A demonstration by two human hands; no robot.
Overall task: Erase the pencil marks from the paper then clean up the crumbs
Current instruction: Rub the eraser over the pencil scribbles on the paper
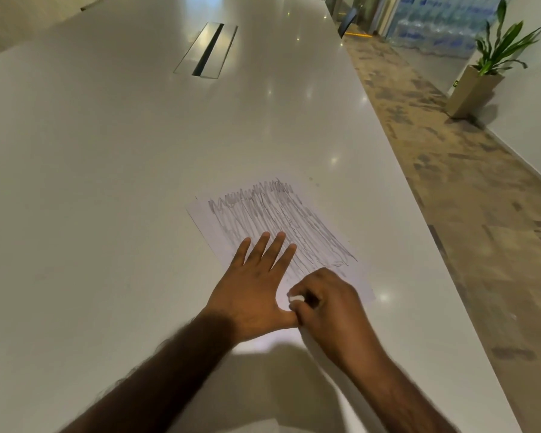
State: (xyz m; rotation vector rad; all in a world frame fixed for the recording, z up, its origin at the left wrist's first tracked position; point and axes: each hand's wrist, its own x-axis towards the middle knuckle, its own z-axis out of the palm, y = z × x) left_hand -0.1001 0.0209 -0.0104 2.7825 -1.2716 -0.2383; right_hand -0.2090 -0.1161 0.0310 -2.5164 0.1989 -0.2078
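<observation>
free: table point(91, 182) left of and beyond paper point(294, 220) | blocked: left hand point(253, 285) flat on paper's near-left part

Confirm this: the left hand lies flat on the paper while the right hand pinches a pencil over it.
Wrong in one point: the right hand pinches a small white eraser, not a pencil, as the head view shows. The left hand does lie flat on the paper.
</observation>
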